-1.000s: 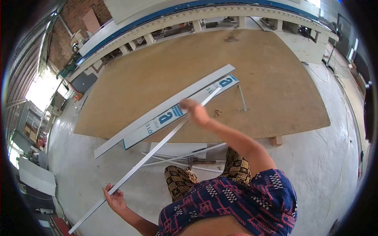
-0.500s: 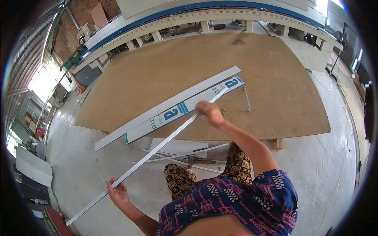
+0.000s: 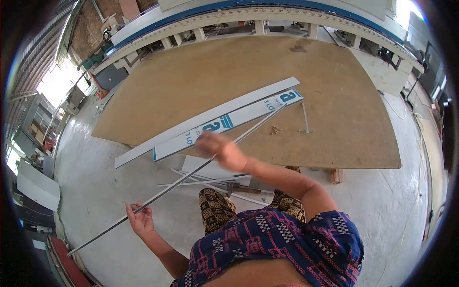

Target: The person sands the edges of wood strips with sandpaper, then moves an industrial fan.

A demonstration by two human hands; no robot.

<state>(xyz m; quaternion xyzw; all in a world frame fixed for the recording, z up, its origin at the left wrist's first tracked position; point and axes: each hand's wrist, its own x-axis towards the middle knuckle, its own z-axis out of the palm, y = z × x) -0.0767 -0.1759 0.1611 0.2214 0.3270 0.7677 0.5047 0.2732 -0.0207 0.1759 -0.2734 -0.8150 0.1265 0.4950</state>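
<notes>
Clock positions are read from the centre of the view. The long, thin strip (image 3: 162, 194) lies diagonally from 8 o'clock, over the floor, to 2 o'clock, where its tip overlaps the lower edge of the lettered panel (image 3: 244, 117); whether tip and panel touch cannot be told. The left hand (image 3: 141, 222), between 7 and 8 o'clock, grips the strip lightly between thumb and curled fingers, some way in from the near end. The right hand (image 3: 222, 150), just below centre, is over the strip and blurred; whether it is closed on it cannot be told. At 11 o'clock the plain panel (image 3: 205, 121) lies alongside the lettered one, both on the board (image 3: 344, 138). Small bits (image 3: 275, 129) and a thin rod (image 3: 305, 117) lie between 2 and 3 o'clock; loose strips (image 3: 205, 181) lie at 7 o'clock.

Handling, as judged: a slender length like this probably bends or twists easily, so the hands are best kept well apart, the left steadying the strip against roll, the right light enough not to bow it, and the tip clear of the bits.
</notes>
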